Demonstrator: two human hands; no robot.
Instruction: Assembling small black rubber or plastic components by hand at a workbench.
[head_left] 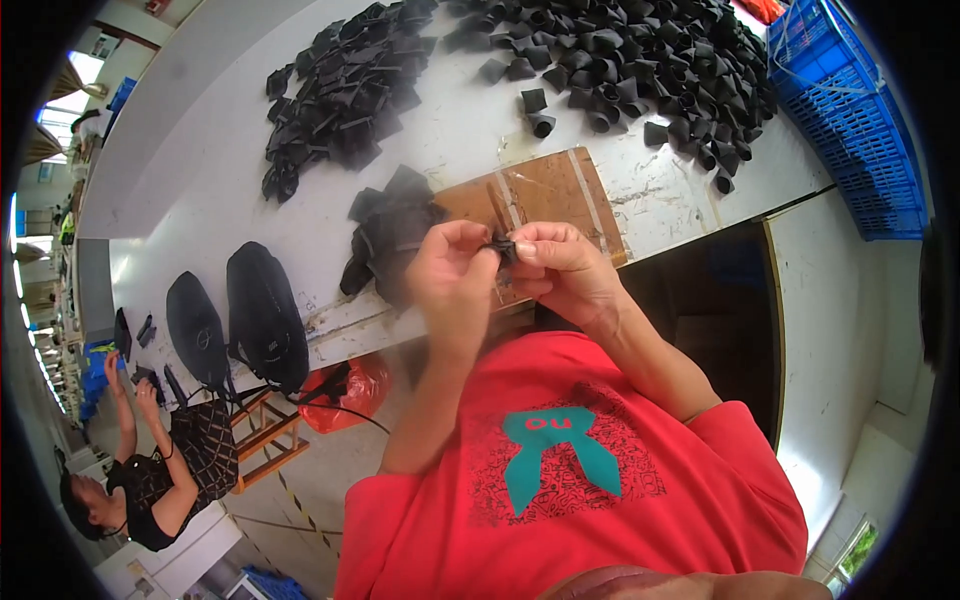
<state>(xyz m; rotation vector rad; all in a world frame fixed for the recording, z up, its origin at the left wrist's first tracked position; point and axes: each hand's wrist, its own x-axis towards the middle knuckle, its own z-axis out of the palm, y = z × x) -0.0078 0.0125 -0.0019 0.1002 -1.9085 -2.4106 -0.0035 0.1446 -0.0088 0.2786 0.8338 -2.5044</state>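
Between the fingertips of both my hands is a small folded black fabric piece [505, 252]. My left hand [452, 268] pinches one side of it, and my right hand [568, 264] grips the other. Below them lies a worn brown wooden board [580, 190] at the table's near edge. Just left of my left hand is a loose heap of flat black pieces [385, 225], partly blurred. Farther off spreads a larger pile of flat black pieces [345, 90]. At the far right, many black pieces rolled into short tubes [650, 70] cover the table.
A blue plastic crate [850, 120] stands at the right. Two black padded covers [265, 320] rest on the left part of the white table [215, 180]. Beneath it are a red plastic bag [360, 400] and a wooden stool [270, 440]. Another person [150, 470] works at the left.
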